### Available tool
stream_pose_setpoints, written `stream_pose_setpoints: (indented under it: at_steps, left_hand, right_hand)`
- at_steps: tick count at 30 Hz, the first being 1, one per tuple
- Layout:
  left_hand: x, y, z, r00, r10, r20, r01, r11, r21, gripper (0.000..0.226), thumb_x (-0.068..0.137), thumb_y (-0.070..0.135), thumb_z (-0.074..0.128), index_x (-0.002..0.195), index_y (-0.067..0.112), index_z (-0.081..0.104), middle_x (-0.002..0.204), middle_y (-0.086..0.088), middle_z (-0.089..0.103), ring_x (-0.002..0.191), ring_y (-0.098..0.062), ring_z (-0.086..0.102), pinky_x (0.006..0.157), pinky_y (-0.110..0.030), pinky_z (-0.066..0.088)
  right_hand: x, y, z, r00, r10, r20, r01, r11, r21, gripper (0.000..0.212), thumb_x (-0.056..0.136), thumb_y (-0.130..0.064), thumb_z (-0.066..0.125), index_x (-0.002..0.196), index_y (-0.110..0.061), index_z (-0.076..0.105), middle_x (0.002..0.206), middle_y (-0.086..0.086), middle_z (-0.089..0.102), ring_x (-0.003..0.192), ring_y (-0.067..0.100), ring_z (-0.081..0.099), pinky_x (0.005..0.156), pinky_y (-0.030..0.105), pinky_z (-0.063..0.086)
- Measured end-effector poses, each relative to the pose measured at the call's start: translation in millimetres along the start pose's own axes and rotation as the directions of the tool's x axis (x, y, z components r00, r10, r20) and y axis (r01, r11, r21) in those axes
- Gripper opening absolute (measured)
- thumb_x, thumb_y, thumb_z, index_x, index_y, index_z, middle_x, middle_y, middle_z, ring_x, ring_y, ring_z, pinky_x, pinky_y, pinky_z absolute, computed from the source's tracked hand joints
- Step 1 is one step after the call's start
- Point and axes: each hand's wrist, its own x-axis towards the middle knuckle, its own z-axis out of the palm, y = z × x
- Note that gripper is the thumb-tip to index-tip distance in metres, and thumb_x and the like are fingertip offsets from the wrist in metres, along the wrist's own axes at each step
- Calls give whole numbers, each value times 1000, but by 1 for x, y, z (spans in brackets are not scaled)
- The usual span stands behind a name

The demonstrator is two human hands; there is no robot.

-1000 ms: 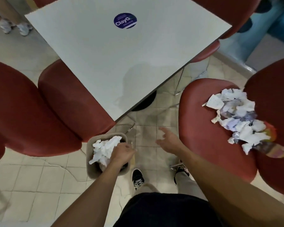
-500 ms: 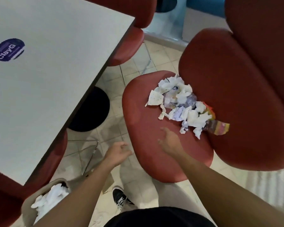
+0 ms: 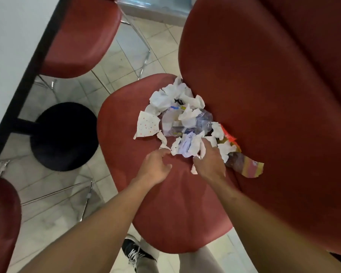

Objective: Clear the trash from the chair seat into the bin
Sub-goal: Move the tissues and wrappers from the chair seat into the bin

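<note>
Red chair seat (image 3: 169,209) beside white table (image 3: 10,48), carrying trash pile (image 3: 183,117) at rear against the backrest. Right hand (image 3: 210,163) on the pile's near edge, fingers curled around crumpled white paper (image 3: 187,147). Left hand (image 3: 156,168) just beside the pile, fingers loosely curled, holding nothing.

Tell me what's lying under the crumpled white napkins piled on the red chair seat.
Beneath the white napkins, crumpled clear plastic and a colourful striped wrapper poke out, resting on the chair seat. Anything deeper in the pile is covered.
</note>
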Motion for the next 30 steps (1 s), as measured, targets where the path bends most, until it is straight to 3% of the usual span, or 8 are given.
stream_pose_setpoints:
  at_steps: [3,6,10,15,20,23,28,30]
  left_hand:
    - [31,8,16,997,75,-36,-74,997,34,45,80,5,62,123,17,61,122,-1,62,110,-19,58,89,-16,37]
    - [53,12,32,989,125,-73,-124,992,26,40,78,-10,56,113,5,66,113,-12,66,107,-25,57,80,-16,35]
    - [75,-5,52,997,80,-22,-79,996,50,46,76,-11,52,115,8,67,119,-10,63,112,-24,57,93,-19,38]
    - [76,-7,55,996,-38,-80,36,999,-31,37,79,-8,52,102,14,71,91,1,61,82,-12,57,70,-9,38]
    - [55,-6,44,993,-64,-104,57,996,-74,23,83,1,59,96,16,70,85,3,62,77,-11,58,56,-1,36]
    - [32,-3,36,988,-83,-132,67,990,-126,22,83,2,60,95,17,70,84,5,63,76,-9,58,54,2,36]
    - [-17,-4,19,977,-105,-187,69,980,-186,22,82,4,62,94,20,71,83,9,63,77,-7,59,61,-3,37]
    - [-38,-7,11,974,-92,-209,50,978,-201,21,81,4,63,93,20,72,84,9,64,76,-6,59,59,2,35]
  right_hand:
    - [29,6,4,1000,8,-3,-8,999,-40,64,90,-28,56,147,-36,27,136,11,42,113,31,55,86,37,44]
    - [49,12,14,1000,-12,8,12,998,54,63,89,-31,57,146,-39,30,127,10,52,112,29,56,89,38,46]
    - [59,14,30,1000,-8,28,3,985,170,54,88,-31,60,139,-39,44,128,3,60,115,23,57,94,40,48]
    - [60,19,32,998,50,-37,-41,977,211,40,85,-14,57,122,-29,60,107,6,68,99,27,63,84,35,51]
    - [43,20,18,994,73,-85,-52,973,226,32,86,-12,56,114,-25,61,103,5,67,94,25,63,79,31,50]
    - [24,17,12,991,45,-129,-17,977,212,30,86,-13,56,113,-25,61,101,5,67,93,25,62,76,28,44]
    - [-20,1,0,989,-2,-145,34,974,223,29,87,-12,55,112,-25,61,98,5,68,88,26,63,76,32,50]
    - [-40,-8,-3,989,-32,-142,62,975,215,28,88,-12,54,112,-25,62,97,4,68,86,24,63,72,29,48]
